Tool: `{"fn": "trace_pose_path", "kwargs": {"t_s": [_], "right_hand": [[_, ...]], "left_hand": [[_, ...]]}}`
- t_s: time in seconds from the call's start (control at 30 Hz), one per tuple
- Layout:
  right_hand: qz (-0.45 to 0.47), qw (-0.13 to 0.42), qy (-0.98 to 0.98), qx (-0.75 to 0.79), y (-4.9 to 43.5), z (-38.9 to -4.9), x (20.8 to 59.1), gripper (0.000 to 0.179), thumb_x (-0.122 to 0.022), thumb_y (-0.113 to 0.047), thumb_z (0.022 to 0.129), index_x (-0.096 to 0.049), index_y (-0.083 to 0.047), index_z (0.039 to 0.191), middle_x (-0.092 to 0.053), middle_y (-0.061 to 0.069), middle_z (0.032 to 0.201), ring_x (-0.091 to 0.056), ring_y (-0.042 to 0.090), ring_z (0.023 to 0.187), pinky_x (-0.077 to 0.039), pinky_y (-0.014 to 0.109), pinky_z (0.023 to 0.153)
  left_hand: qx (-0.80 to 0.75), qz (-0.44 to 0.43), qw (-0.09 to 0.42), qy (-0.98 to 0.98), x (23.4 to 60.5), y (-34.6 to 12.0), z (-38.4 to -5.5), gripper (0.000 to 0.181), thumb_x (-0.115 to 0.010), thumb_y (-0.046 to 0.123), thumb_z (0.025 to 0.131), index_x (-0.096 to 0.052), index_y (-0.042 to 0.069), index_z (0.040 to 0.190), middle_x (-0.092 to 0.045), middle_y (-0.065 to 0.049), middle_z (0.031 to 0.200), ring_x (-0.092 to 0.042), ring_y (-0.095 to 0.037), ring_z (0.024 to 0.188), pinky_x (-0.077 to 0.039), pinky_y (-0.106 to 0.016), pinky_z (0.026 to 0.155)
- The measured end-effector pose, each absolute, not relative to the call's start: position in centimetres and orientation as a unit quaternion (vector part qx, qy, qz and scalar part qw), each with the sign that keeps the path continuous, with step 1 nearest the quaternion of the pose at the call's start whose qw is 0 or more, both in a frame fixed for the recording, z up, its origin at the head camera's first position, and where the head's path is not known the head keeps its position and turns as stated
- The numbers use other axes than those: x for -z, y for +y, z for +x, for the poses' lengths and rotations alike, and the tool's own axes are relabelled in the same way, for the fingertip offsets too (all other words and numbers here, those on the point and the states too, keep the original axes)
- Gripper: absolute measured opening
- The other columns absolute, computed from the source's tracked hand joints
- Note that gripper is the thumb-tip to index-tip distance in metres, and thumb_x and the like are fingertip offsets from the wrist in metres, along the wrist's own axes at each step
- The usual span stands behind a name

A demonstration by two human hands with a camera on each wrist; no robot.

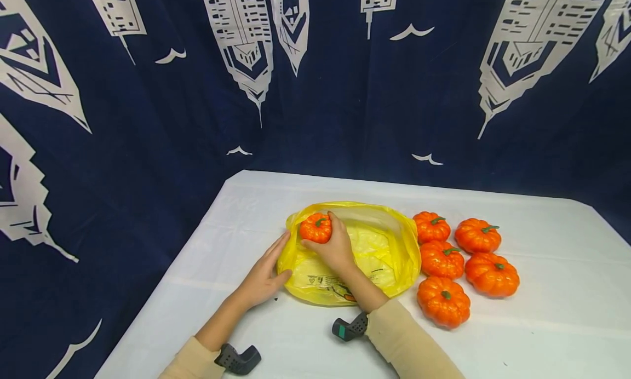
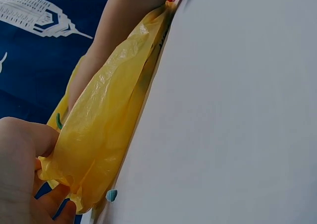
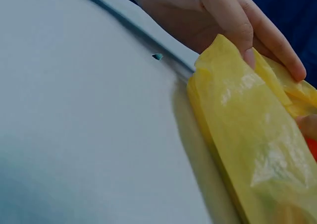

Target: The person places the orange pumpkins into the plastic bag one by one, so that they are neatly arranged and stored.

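A yellow plastic bag [image 1: 389, 242] lies on the white table with its mouth spread wide. Within its left part, my right hand [image 1: 335, 250] grips a small orange pumpkin [image 1: 315, 229] with a green stem, thumb and fingers on its near and right sides. My left hand [image 1: 263, 275] rests against the bag's left rim, its fingers fairly straight and the thumb apart. In the right wrist view the left hand's thumb [image 3: 237, 33] touches the yellow edge. The left wrist view shows the bag's side [image 2: 104, 130] hiding most of what is inside.
Several more orange pumpkins [image 1: 443, 301] sit in a cluster just right of the bag. The white table [image 1: 557, 324] extends around them. Behind hangs a dark blue curtain [image 1: 335, 127] with white building prints. A tiny dark speck [image 1: 276, 299] lies near the left hand.
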State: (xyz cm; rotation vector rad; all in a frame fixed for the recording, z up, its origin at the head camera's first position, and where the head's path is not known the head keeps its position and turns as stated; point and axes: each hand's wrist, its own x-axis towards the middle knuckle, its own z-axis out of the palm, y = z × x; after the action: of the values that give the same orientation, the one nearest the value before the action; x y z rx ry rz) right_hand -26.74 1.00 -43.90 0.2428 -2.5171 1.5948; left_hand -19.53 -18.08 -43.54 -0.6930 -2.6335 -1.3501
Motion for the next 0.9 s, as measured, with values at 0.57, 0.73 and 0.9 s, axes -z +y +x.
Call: {"fn": "trace_pose_path", "kwargs": {"t_s": [0.57,0.73,0.9], "right_hand": [[0.08,0.092,-0.809,-0.575,0.7,-26.93,44.68,0.109,-0.088,-0.031,0.071,-0.02,-0.002,0.152,-0.039,0.023,0.146,-0.043,0.036,0.131,-0.035,0.049,0.109],[0.082,0.089,-0.816,-0.566,0.81,-26.83,44.59,0.108,-0.087,-0.033,0.071,-0.022,-0.001,0.152,-0.036,0.021,0.149,-0.042,0.036,0.132,-0.035,0.049,0.109],[0.073,0.084,-0.82,-0.562,0.97,-26.69,44.32,0.104,-0.086,-0.034,0.072,-0.026,-0.002,0.151,-0.036,0.018,0.151,-0.041,0.034,0.133,-0.035,0.048,0.109]], "left_hand": [[0.442,-0.234,0.06,-0.864,43.61,-18.01,-19.67,0.078,-0.06,0.003,0.088,-0.021,0.006,0.156,-0.019,-0.009,0.161,-0.018,-0.028,0.146,-0.018,-0.049,0.116],[0.442,-0.236,0.062,-0.863,43.65,-18.02,-19.68,0.079,-0.06,0.003,0.087,-0.021,0.006,0.156,-0.019,-0.01,0.161,-0.019,-0.028,0.146,-0.018,-0.049,0.116],[0.445,-0.232,0.06,-0.863,43.66,-18.03,-19.63,0.079,-0.06,0.003,0.087,-0.021,0.007,0.156,-0.018,-0.009,0.161,-0.018,-0.029,0.146,-0.018,-0.05,0.116]]}}
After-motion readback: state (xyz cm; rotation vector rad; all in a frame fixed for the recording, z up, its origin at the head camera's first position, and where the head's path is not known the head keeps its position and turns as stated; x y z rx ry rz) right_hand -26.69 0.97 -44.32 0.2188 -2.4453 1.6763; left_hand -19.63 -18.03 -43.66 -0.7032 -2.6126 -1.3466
